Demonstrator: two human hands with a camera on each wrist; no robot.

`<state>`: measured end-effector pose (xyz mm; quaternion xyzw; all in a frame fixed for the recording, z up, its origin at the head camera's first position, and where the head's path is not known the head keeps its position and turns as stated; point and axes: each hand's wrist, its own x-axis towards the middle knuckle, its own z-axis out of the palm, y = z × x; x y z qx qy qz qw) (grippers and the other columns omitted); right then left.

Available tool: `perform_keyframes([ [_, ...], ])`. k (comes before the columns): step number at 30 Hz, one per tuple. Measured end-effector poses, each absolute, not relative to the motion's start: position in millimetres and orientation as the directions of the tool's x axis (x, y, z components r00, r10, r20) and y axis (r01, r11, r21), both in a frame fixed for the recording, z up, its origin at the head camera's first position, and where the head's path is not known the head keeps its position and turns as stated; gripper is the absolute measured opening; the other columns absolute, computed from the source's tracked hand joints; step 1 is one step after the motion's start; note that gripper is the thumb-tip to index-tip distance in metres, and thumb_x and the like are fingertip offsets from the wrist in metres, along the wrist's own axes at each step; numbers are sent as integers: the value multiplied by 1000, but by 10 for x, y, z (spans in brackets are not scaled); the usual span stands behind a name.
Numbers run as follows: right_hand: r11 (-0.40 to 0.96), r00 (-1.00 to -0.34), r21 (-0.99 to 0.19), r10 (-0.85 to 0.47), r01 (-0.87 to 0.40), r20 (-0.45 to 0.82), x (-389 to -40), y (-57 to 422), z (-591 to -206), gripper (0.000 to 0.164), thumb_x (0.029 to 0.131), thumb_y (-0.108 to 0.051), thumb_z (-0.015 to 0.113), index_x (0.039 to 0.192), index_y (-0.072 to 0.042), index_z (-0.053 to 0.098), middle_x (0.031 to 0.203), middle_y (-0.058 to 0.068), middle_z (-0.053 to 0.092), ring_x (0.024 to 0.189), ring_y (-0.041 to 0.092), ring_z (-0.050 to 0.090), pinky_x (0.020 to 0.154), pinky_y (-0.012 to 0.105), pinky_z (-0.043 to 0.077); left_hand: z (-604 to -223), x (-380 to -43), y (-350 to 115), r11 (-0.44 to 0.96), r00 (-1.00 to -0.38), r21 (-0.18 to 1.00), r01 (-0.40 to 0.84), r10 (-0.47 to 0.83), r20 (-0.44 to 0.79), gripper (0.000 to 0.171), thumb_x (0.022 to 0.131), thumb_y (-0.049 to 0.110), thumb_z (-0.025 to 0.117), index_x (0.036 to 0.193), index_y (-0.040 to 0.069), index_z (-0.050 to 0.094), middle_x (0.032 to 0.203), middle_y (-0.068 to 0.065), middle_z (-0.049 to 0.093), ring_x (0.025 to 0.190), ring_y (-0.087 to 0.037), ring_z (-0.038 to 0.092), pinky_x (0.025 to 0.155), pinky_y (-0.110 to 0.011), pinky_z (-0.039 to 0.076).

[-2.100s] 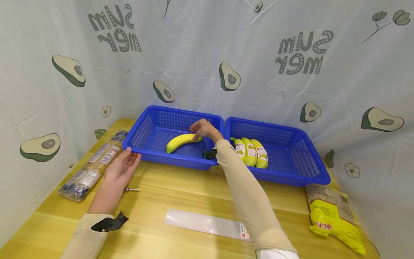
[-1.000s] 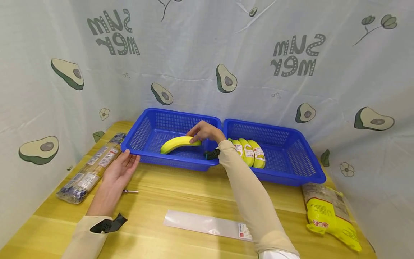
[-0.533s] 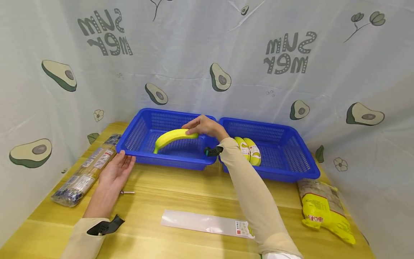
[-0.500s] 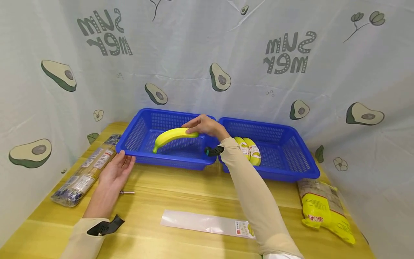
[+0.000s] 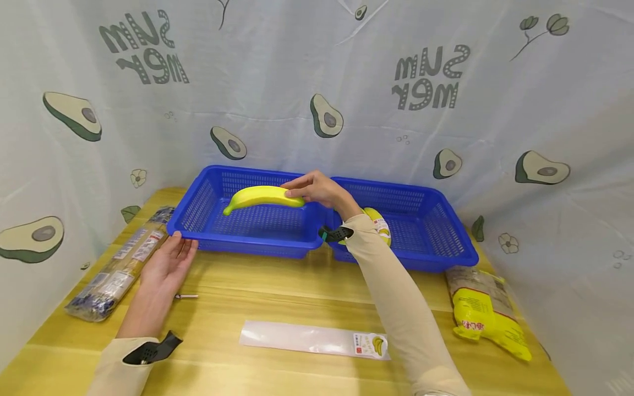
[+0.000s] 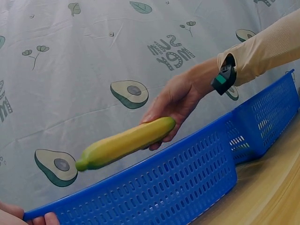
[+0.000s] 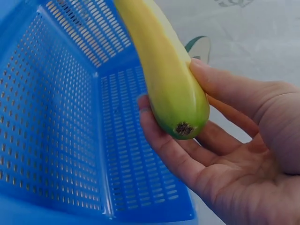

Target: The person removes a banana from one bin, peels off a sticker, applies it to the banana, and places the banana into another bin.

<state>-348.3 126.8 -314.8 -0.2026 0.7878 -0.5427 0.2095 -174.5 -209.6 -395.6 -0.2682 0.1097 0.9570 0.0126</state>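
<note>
My right hand pinches a single banana near its blunt end, thumb on one side and fingers beneath. The banana hangs over the left blue basket, clear of its floor, its stem pointing left. The right wrist view shows the dark tip of the banana between thumb and fingers. At the left basket's near left corner, my left hand grips the rim; the left wrist view catches only a few of its fingertips. More bananas with white labels lie in the right blue basket, partly hidden by my right forearm.
A clear plastic strip with a banana label lies on the wooden table. A long clear package rests at the left, with a small thin stick nearby. At the right sits a yellow bag. A printed curtain hangs behind.
My right hand has closed on the banana and raised it off the left basket's floor. My left hand has kept its place on the rim. The whole head view has shifted slightly.
</note>
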Motion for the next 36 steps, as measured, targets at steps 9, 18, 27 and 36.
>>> perform_keyframes([
  [9, 356, -864, -930, -493, -92, -103, -3315, 1447, -3105, 36, 101, -16, 79, 136, -6, 74, 139, 12, 71, 104, 21, 70, 96, 40, 59, -3955, -1758, -2104, -971, -863, 220, -91, -33, -504, 48, 106, 0, 60, 145, 26, 49, 117, -4, 61, 110, -15, 63, 118, -26, 47],
  [18, 385, -871, -911, -487, -146, -67, -3052, 1672, -3019, 35, 101, -20, 79, 135, -10, 76, 126, 10, 77, 102, 21, 71, 97, 38, 60, -3955, -1756, -2092, -974, -867, 213, -80, -38, -497, 57, 105, -4, 59, 151, 28, 44, 123, -3, 58, 115, -13, 62, 118, -26, 46],
  [27, 409, -850, -878, -526, -247, -6, -2692, 1933, -2990, 35, 101, -20, 79, 134, -11, 77, 120, 8, 80, 95, 20, 70, 80, 27, 60, -3963, -1763, -2112, -982, -856, 180, -62, -40, -515, 62, 105, -6, 59, 152, 32, 42, 123, 0, 59, 122, -9, 59, 116, -27, 49],
  [36, 388, -846, -884, -534, -261, 15, -2378, 2154, -3128, 34, 101, -13, 78, 133, -5, 76, 117, 11, 80, 93, 20, 73, 77, 28, 62, -3988, -1762, -2131, -988, -846, 150, -45, -42, -532, 60, 104, -6, 61, 149, 31, 46, 121, -1, 63, 122, -8, 61, 116, -28, 50],
])
